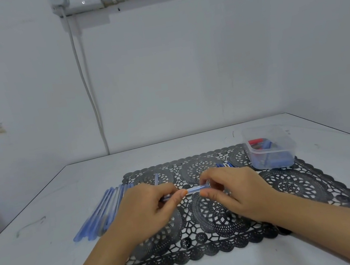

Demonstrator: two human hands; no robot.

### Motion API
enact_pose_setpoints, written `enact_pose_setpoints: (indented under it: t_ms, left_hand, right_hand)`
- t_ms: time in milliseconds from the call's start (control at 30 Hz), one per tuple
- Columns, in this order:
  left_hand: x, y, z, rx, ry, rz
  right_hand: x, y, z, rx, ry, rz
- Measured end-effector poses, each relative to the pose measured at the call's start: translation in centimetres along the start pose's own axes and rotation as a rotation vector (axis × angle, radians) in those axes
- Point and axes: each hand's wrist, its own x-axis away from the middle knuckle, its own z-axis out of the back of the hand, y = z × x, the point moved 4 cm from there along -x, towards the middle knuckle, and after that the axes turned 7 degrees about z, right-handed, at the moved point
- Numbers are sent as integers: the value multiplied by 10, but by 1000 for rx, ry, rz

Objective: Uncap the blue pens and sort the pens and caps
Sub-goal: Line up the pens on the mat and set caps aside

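The blue pen (195, 189) is held level between both hands, just above the black lace mat (290, 183). The left hand (144, 207) grips the barrel. The right hand (235, 191) pinches the other end, which I judge to be the cap. I read the step as uncapping. I would pull straight along the pen's axis, the left hand holding firm, without bending. A row of pens (100, 214) lies at the mat's left edge. The clear tub (269, 147), far right, holds small blue and red pieces, likely caps.
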Motion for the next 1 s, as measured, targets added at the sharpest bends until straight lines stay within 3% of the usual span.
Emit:
enact_pose_setpoints:
  t_ms: [200, 467, 667, 833, 1000]
  left_hand:
    - [0, 0, 0, 11, -1, -22]
    - [-1, 6, 3, 61, 46, -75]
    - [0, 4, 3, -30, 38, -63]
    - [-2, -3, 7, -86, 49, -7]
    - [-6, -28, 21, -60, 197, 288]
  right_hand:
    - [-1, -2, 0, 25, 28, 76]
    - [0, -1, -5, 63, -8, 34]
    - [0, 1, -4, 94, -10, -26]
    - [2, 11, -12, -16, -157, -232]
    - [8, 7, -25, -116, -427, -269]
